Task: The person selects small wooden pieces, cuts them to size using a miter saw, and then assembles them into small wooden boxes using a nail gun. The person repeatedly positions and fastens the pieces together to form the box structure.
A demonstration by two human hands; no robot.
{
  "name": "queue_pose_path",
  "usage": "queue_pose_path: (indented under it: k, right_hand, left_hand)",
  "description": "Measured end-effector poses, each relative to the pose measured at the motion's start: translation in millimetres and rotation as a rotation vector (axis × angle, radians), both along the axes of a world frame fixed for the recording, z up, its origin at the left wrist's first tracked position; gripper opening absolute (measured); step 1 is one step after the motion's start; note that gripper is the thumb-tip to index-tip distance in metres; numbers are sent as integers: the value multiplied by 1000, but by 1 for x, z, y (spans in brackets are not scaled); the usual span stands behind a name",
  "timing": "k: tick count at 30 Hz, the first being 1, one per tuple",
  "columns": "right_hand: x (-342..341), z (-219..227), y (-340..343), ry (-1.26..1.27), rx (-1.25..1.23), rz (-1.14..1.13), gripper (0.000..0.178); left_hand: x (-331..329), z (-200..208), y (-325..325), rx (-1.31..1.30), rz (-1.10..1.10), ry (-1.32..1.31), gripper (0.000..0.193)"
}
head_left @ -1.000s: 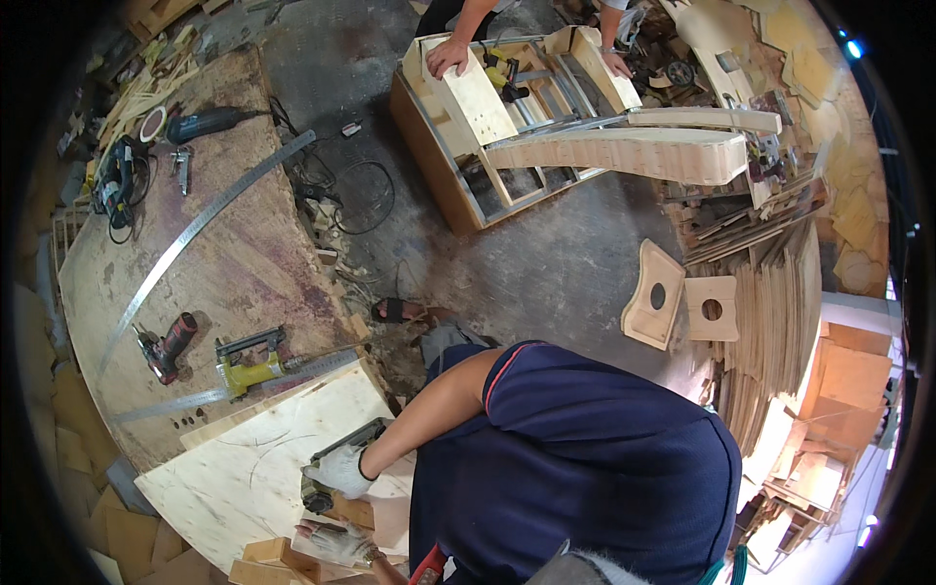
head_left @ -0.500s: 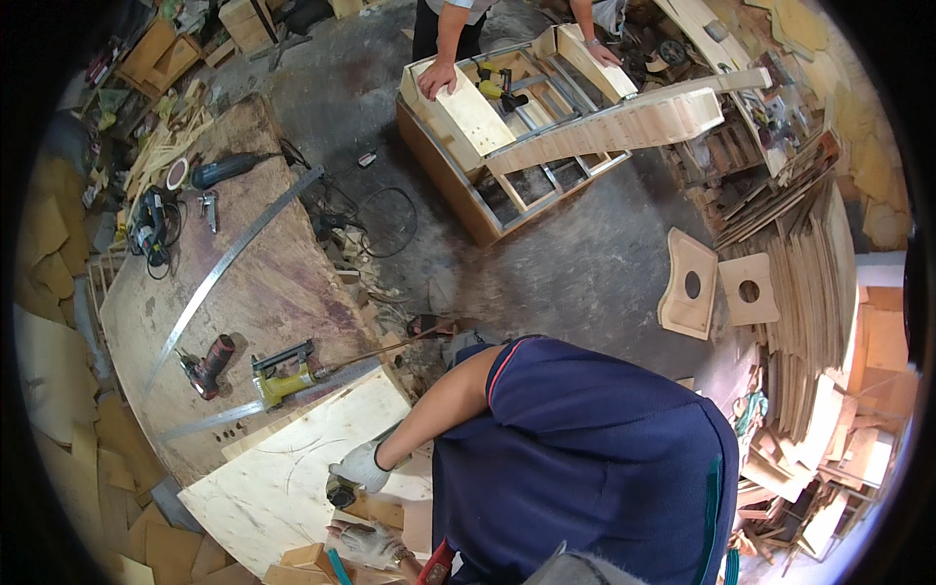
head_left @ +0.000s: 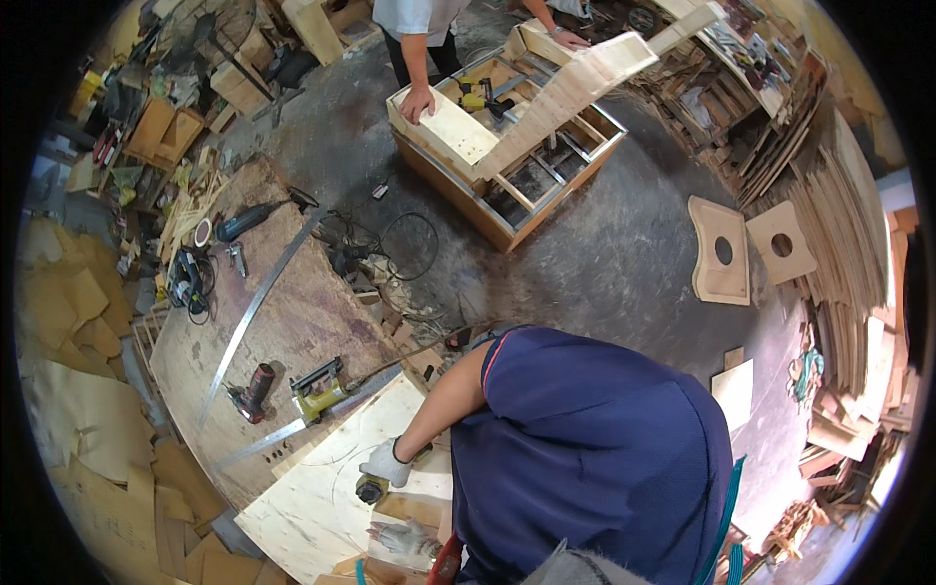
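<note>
My right hand, in a pale work glove, is closed round a black-and-yellow tool. The tool stands on a pale plywood sheet with curved lines drawn on it; its exact kind is hidden by the hand. Nearer to me, my gloved left hand lies with fingers stretched out beside a light brown wooden piece. A yellow nail gun lies just past the sheet, next to a metal straightedge. Left of it rests a red-and-black cordless drill.
On the worn workbench lie a long metal strip and a grinder. Another person's hand rests on an open wooden frame unit bearing a curved wooden piece. Thin boards stack at the right.
The whole view has shifted, with the bench now farther right. Across the floor, the curved wooden piece has swung to a steeper angle. My right hand still grips the tool.
</note>
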State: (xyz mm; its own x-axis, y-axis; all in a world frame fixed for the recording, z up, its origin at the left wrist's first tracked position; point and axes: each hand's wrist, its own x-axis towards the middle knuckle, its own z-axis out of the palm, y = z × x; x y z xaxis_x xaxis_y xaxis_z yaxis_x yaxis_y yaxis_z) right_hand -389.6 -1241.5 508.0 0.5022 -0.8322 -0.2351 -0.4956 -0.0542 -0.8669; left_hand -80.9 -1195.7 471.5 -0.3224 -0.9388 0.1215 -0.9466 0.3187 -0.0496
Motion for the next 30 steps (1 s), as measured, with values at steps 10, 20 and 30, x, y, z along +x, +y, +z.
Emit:
queue_pose_path:
  k: [10, 20, 30]
  right_hand:
    - [1, -2, 6, 62, -12, -18, 70]
    - [0, -4, 4, 43, 72, -43, 69]
    - [-8, 1, 8, 28, 60, -45, 70]
  left_hand:
    - [-10, 4, -12, 19, -30, 30, 90]
    - [-15, 4, 7, 58, 83, 47, 89]
    - [-17, 12, 34, 67, 172, 102, 92]
